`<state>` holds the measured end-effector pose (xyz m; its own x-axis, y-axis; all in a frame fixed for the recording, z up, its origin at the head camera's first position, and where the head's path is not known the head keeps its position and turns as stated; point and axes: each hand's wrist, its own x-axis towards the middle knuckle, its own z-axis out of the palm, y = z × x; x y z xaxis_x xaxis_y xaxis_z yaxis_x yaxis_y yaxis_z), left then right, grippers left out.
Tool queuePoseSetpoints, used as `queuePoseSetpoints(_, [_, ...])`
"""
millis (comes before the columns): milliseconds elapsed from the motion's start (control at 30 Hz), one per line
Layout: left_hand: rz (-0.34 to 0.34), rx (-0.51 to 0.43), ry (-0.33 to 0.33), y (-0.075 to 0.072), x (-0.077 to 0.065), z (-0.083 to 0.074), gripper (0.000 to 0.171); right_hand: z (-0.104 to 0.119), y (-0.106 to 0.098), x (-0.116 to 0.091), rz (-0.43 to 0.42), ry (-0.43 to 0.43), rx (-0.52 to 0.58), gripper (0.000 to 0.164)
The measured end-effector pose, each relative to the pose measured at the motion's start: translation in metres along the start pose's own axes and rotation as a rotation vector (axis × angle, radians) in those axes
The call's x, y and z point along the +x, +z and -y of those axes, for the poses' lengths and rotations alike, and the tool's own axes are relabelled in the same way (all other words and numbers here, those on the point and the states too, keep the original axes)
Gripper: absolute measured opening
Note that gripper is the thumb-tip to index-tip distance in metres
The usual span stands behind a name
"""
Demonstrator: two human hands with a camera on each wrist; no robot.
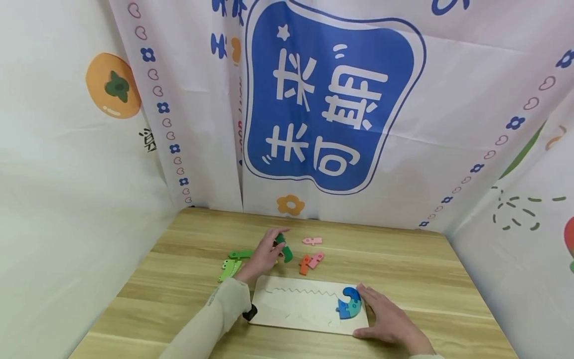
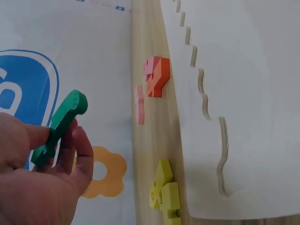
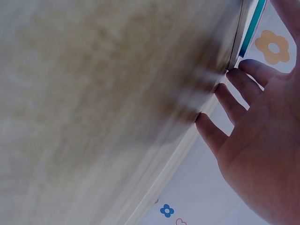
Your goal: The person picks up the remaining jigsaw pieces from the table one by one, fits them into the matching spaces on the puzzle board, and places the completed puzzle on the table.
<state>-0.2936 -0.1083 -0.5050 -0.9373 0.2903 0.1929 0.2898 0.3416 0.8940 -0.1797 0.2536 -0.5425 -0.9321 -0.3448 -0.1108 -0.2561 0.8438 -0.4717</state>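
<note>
Between the thumb and fingers of my left hand (image 1: 265,253) is a dark green wooden puzzle piece (image 2: 62,119), with a rounded end and a notched end. The hand holds it beyond the far edge of a pale wooden puzzle board (image 1: 300,310). That board has a wavy groove across it and several joined blue and teal pieces (image 1: 353,305) at its right end. My right hand (image 1: 389,318) lies at the board's right end with fingers stretched out, thumb by the near corner and fingertips (image 3: 220,89) at the far one.
Left of the left hand lie a light green crocodile-head piece (image 1: 230,269) and a green piece (image 1: 240,255). Yellow pieces (image 2: 164,187) sit near the board. Behind it are an orange piece (image 1: 304,265) and pink pieces (image 1: 316,259). Printed cloth (image 1: 206,124) walls the table.
</note>
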Motion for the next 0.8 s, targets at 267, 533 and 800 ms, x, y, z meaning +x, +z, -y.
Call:
queuePoseSetpoints(267, [0.002, 0.024, 0.03, 0.001, -0.004, 0.0, 0.054, 0.001, 0.002, -0.001, 0.0, 0.012, 0.005, 0.118])
queuePoseSetpoints(533, [0.02, -0.13, -0.052, -0.002, -0.01, 0.003, 0.066, 0.001, 0.002, 0.0, 0.011, 0.037, 0.01, 0.117])
queuePoseSetpoints(800, [-0.019, -0.228, -0.107, -0.004, -0.011, 0.005, 0.055, -0.001, 0.003, 0.001, 0.015, 0.034, -0.003, 0.118])
